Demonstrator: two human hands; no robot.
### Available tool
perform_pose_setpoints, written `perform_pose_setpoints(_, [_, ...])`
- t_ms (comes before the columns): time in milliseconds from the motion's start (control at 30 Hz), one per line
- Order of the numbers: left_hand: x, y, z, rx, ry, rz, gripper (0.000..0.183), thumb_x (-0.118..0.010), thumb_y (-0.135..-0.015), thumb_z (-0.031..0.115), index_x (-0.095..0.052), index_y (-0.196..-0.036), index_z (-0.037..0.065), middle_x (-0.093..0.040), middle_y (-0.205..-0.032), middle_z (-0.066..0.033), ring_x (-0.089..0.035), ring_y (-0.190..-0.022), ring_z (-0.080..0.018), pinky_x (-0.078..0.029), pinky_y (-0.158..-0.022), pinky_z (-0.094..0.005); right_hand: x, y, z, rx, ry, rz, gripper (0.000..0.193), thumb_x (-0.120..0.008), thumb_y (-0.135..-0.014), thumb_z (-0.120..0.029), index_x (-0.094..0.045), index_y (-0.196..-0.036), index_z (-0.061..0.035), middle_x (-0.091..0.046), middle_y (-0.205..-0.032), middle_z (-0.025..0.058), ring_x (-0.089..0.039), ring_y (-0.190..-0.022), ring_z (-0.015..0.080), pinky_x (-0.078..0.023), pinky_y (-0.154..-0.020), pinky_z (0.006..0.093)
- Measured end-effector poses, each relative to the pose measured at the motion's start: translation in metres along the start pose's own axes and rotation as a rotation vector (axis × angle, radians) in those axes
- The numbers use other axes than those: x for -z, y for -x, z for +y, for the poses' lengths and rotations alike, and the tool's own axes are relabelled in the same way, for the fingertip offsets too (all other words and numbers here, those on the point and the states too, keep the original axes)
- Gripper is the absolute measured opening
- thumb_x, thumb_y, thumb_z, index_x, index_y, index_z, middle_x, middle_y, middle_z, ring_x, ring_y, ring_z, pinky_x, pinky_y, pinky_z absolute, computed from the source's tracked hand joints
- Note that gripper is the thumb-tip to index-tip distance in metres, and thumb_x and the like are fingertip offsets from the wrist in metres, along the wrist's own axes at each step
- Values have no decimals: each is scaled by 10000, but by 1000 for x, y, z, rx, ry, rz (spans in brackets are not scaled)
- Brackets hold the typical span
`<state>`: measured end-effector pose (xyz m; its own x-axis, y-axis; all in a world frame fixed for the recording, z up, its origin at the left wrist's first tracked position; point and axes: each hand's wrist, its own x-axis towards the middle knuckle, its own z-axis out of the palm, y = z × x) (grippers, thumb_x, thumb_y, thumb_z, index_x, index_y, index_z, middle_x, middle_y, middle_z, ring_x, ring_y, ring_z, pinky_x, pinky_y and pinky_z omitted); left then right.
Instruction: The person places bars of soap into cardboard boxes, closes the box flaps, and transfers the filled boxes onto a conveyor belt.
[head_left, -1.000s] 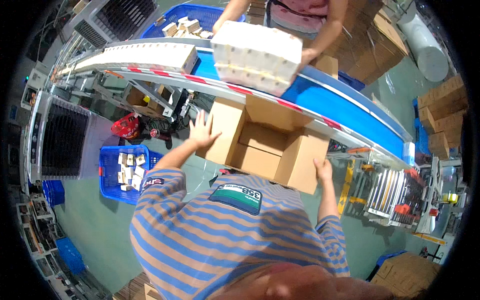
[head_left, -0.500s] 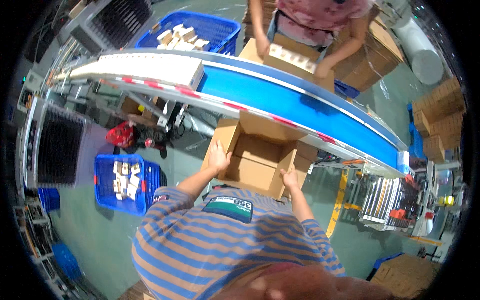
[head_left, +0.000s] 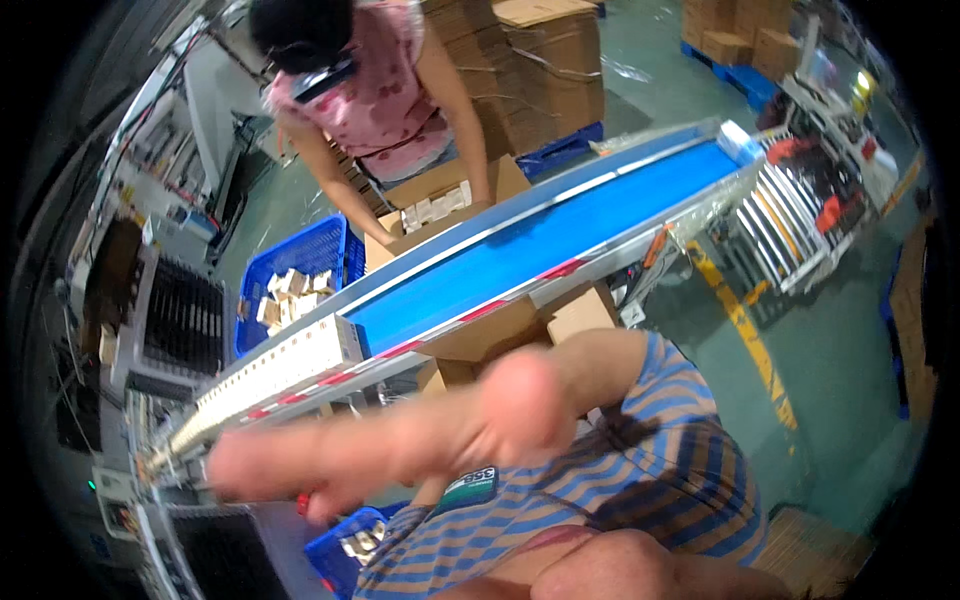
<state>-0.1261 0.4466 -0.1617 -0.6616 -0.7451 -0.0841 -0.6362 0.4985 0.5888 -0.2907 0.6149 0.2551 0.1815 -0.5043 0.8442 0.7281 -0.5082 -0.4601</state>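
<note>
Brown cardboard carton point(head_left: 492, 332), flat flaps spread, sits by smooth blue belt point(head_left: 560, 235); right hand point(head_left: 430, 440) blurs in front, fingers outstretched; left hand hidden, can't tell its grip.

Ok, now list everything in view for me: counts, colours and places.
Conveyor belt: one, blue, diagonal across the middle
Small boxes: long row, uncountable here, white, belt's left end
Open carton: one, brown, near side of belt, partly hidden
Co-worker: one, pink top, beyond belt
Second open carton: one, brown, before co-worker, small white boxes inside
Baskets: two, blue, holding small white boxes; beyond belt and lower left
Stacked cartons: several, brown, upper centre and upper right
Slatted units: at least two, black, left side
Roller rack: one, silver, right
Floor line: one, yellow, right
Striped shirt: one, blue and tan, lower centre
Right hand: one, blurred, lower left of centre
Left hand: not visible
</note>
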Motion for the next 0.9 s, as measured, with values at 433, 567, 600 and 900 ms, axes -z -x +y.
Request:
perform_pose_setpoints(433, [-37,-12,-51,57,-229,54,801,-642,-804,345,-273,-1329,-135,-302,-1367,-336,-290,-1289,-435,-262,-1082,-415,-69,-17,43,918,104,371,602,-479,-881,-15,-156,-1379,78,-455,-1271,274,-577,-1021,240,-481,-887,315])
perform_pose_setpoints(567, [-35,-10,-51,68,-224,41,811,-636,-806,360,-270,-1329,-140,-293,-1371,-338,-285,-1294,-435,-258,-1084,-418,-63,-14,47,855,140,336,623,-483,-878,-75,-151,-1385,72,-405,-1295,277,-521,-1063,261,-441,-910,346])
perform_pose_setpoints(600, [-33,-10,-50,71,-220,43,814,-635,-807,364,-270,-1329,-142,-291,-1372,-338,-283,-1295,-435,-257,-1085,-418,-62,-13,48,844,148,326,629,-484,-878,-90,-150,-1386,71,-393,-1301,278,-507,-1073,266,-431,-915,354])
perform_pose_setpoints(900, [-30,1,-48,115,-214,58,805,-624,-813,365,-282,-1320,-158,-295,-1370,-345,-300,-1291,-427,-248,-1090,-418,-76,5,32,1054,573,145,693,-492,-873,-226,-139,-1399,57,-281,-1354,286,-381,-1167,313,-341,-965,423])
